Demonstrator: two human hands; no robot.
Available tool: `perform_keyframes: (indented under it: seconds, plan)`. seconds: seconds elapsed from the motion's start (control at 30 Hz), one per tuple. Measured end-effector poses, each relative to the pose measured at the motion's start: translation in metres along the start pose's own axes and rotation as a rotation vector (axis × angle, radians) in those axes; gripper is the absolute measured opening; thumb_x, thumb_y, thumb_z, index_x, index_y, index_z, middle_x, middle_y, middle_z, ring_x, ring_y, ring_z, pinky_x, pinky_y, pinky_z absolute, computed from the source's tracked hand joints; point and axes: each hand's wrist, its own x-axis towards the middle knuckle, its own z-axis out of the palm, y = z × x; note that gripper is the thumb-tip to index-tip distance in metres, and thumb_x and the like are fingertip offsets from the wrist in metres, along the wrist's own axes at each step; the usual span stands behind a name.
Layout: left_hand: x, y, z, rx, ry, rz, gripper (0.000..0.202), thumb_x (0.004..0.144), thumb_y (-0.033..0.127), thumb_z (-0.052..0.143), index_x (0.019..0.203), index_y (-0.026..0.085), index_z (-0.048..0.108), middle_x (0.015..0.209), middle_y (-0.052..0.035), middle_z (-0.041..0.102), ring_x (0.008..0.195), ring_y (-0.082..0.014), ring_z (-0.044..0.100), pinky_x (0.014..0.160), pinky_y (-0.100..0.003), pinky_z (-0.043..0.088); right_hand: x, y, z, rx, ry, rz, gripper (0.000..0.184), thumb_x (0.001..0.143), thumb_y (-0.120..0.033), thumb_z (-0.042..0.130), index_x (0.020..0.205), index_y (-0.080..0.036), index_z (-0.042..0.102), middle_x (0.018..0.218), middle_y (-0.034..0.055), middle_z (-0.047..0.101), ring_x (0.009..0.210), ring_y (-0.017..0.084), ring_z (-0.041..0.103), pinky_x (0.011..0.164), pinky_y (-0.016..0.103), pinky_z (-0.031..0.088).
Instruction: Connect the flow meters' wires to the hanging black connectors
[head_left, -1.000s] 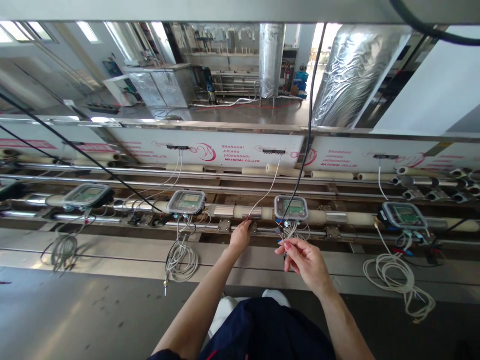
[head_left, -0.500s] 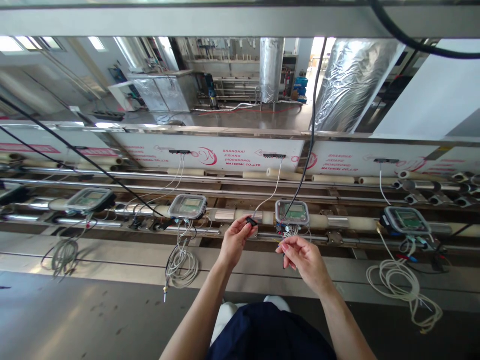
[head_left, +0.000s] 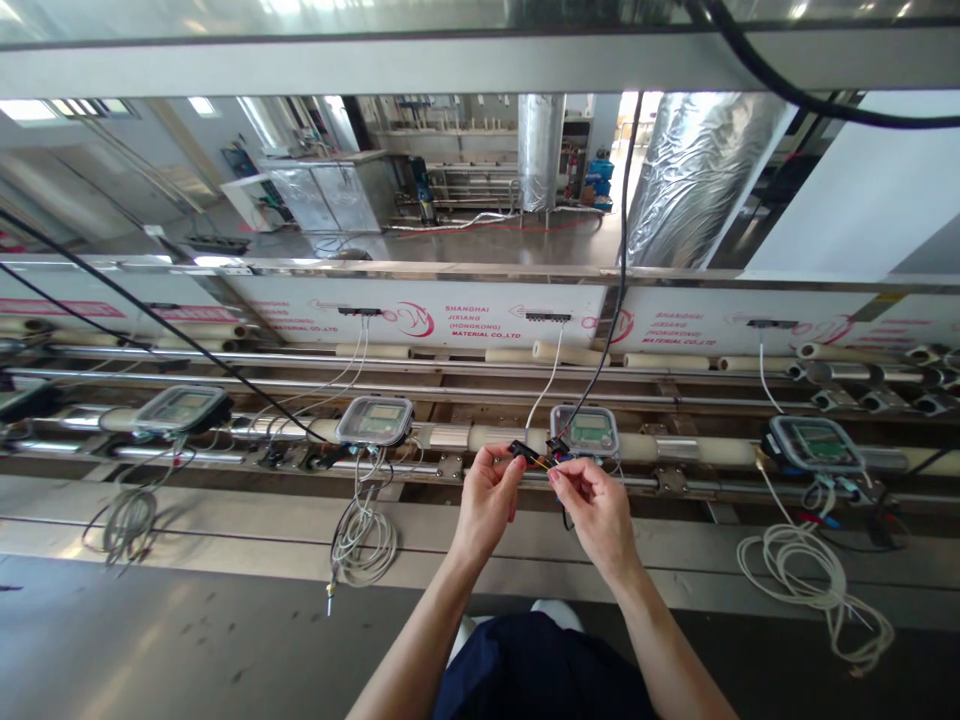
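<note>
My left hand (head_left: 491, 492) is closed on a small black connector block (head_left: 529, 455), with fingers and thumb on its left end. A white cable (head_left: 545, 388) runs up from the block to a black strip (head_left: 546, 317) on the white panel. Thumb and forefinger of my right hand (head_left: 596, 508) pinch a thin yellow wire (head_left: 541, 463) close by the block's right end; whether its tip is inside I cannot tell. Just behind my right hand sits a clear-lidded meter box (head_left: 586, 431), with dark and coloured wires at its lower left.
Other meter boxes (head_left: 375, 421) line the rail, with coiled cables (head_left: 365, 540) hanging below. Another loose coil (head_left: 806, 575) lies at right. A black cable (head_left: 624, 240) hangs down before the white panel (head_left: 480, 300). Metal pipes and rollers run across behind my hands.
Both hands have come together: the left moved right with the connector block, the right moved slightly left with the wire. The view has tilted up a little.
</note>
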Motion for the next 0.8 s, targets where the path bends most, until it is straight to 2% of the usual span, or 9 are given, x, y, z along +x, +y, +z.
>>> perform_keyframes:
  seconds: [0.1,0.3,0.43,0.57,0.7,0.8]
  plan:
    - [-0.004,0.003,0.007,0.049,0.056,0.004,0.034,0.081,0.042,0.061,0.089,0.019,0.038,0.061,0.0041,0.059,0.028,-0.0031,0.028,0.028,-0.012,0.019,-0.002,-0.001,0.000,-0.053,0.022,-0.049,0.023,0.083,-0.039,0.058,0.079,-0.018,0.063,0.063,-0.0007,0.058,0.053,0.010,0.047,0.051,0.022,0.037]
    - [-0.008,0.005,0.010,0.141,0.104,0.050,0.028,0.084,0.040,0.057,0.088,0.019,0.038,0.057,0.0058,0.057,0.028,-0.0037,0.029,0.028,-0.012,0.020,-0.005,0.001,0.000,-0.156,0.087,-0.140,0.018,0.084,-0.033,0.057,0.077,-0.018,0.063,0.061,-0.0018,0.058,0.051,0.009,0.047,0.051,0.021,0.037]
    - [-0.010,0.006,0.010,0.164,0.111,0.045,0.027,0.084,0.039,0.056,0.088,0.019,0.038,0.060,0.0041,0.060,0.027,-0.0032,0.028,0.027,-0.012,0.020,-0.006,0.000,0.000,-0.248,0.117,-0.216,0.014,0.084,-0.029,0.057,0.078,-0.018,0.064,0.062,-0.0017,0.059,0.052,0.009,0.048,0.052,0.021,0.037]
    - [-0.011,0.008,0.013,0.184,0.127,0.049,0.026,0.084,0.037,0.056,0.088,0.019,0.039,0.055,0.0059,0.057,0.028,-0.0035,0.029,0.027,-0.011,0.020,-0.009,-0.002,0.001,-0.343,0.130,-0.318,0.012,0.085,-0.024,0.056,0.079,-0.017,0.063,0.064,-0.0011,0.059,0.053,0.009,0.049,0.054,0.021,0.039]
    - [-0.012,0.009,0.015,0.171,0.117,0.049,0.025,0.084,0.036,0.056,0.089,0.019,0.038,0.064,0.0034,0.061,0.027,-0.0028,0.029,0.027,-0.011,0.021,-0.010,0.000,0.003,-0.403,0.130,-0.431,0.010,0.086,-0.020,0.053,0.081,-0.017,0.062,0.070,0.0010,0.061,0.060,0.010,0.054,0.061,0.021,0.043]
    - [-0.013,0.010,0.016,0.160,0.119,0.053,0.025,0.084,0.036,0.055,0.088,0.019,0.037,0.059,0.0051,0.058,0.027,-0.0031,0.029,0.027,-0.011,0.020,-0.010,0.001,0.005,-0.438,0.149,-0.472,0.010,0.086,-0.017,0.053,0.081,-0.017,0.062,0.071,0.0016,0.061,0.063,0.011,0.056,0.063,0.022,0.044]
